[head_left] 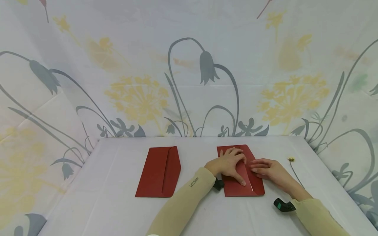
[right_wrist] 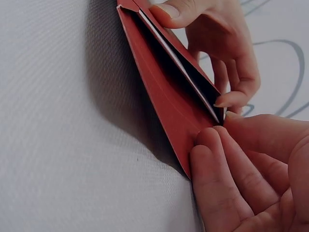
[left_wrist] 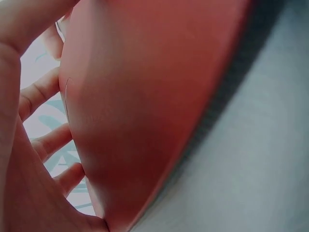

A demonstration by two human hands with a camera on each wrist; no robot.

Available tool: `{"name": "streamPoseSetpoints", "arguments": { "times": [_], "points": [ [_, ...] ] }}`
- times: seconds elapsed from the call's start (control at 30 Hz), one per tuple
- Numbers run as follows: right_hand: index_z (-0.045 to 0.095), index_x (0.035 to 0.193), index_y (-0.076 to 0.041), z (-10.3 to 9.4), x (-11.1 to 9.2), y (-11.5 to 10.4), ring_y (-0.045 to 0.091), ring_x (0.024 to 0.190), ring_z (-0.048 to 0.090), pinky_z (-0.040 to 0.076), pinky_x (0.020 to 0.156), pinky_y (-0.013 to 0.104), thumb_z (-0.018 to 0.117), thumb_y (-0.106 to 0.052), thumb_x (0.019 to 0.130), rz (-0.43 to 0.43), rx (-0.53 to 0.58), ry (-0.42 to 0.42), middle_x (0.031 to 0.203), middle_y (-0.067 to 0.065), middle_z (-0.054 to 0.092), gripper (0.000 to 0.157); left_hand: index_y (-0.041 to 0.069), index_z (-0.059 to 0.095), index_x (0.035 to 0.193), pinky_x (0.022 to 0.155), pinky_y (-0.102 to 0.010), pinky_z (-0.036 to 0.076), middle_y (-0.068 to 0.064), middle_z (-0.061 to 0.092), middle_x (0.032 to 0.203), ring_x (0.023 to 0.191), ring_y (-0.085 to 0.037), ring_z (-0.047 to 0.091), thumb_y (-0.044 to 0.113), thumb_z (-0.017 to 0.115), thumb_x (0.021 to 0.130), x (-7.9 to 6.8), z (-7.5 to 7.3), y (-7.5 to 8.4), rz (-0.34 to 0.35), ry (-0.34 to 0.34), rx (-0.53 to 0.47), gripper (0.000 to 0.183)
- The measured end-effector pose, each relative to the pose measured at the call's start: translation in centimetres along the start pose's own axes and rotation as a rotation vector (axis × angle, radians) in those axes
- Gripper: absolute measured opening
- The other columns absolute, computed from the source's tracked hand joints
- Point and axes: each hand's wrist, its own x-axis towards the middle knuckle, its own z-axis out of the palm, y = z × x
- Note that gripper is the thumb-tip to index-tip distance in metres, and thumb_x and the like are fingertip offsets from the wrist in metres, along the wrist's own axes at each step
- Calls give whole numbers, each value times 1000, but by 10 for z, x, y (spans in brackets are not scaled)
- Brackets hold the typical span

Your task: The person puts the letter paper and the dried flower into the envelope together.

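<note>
A red envelope (head_left: 228,190) lies on the white table, its flap (head_left: 257,186) unfolded to the right. At its mouth the right wrist view shows a thin white edge (right_wrist: 178,67) inside. My left hand (head_left: 231,163) spreads over the envelope's front, thumb toward the near side and fingertips toward the far side. From the right, my right hand (head_left: 270,170) reaches over the flap with fingers extended. Its fingertips (right_wrist: 207,154) touch the flap close to the mouth, and the upper one meets the envelope's far corner. In the left wrist view the red paper (left_wrist: 140,106) fills the middle.
A second red envelope (head_left: 152,173) lies flat to the left, flap to its right. Beyond my right hand lies a small yellow flower (head_left: 291,159) on a long thin stem. Behind the table (head_left: 97,183) hangs a floral-patterned cloth (head_left: 189,105).
</note>
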Motion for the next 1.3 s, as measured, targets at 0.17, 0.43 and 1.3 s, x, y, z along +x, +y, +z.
{"name": "streamPoseSetpoints", "arguments": {
  "times": [0.17, 0.43, 1.3],
  "points": [
    [44, 131, 5, 0, -6, 0, 18, 102, 62, 52, 82, 31, 65, -24, 88, 10, 17, -50, 119, 18, 60, 56, 36, 45, 107, 107, -58, 16, 14, 24, 144, 137, -16, 15, 71, 74, 56, 0, 0, 0, -3, -2, 7, 68],
    [44, 125, 5, 5, -12, 0, 20, 103, 63, 52, 82, 33, 64, -24, 89, 32, 56, -174, 115, 15, 63, 50, 34, 45, 106, 106, -60, 17, 13, 25, 143, 134, -16, 19, 69, 75, 56, 0, -3, 1, -3, -3, 0, 68],
    [44, 126, 7, -18, -30, -1, 13, 98, 64, 52, 81, 30, 64, -23, 89, 14, 5, 4, 114, 15, 63, 52, 35, 47, 104, 106, -58, 19, 14, 27, 142, 133, -14, 20, 70, 75, 55, 0, -4, 4, -23, -8, 29, 67]
  ]
}}
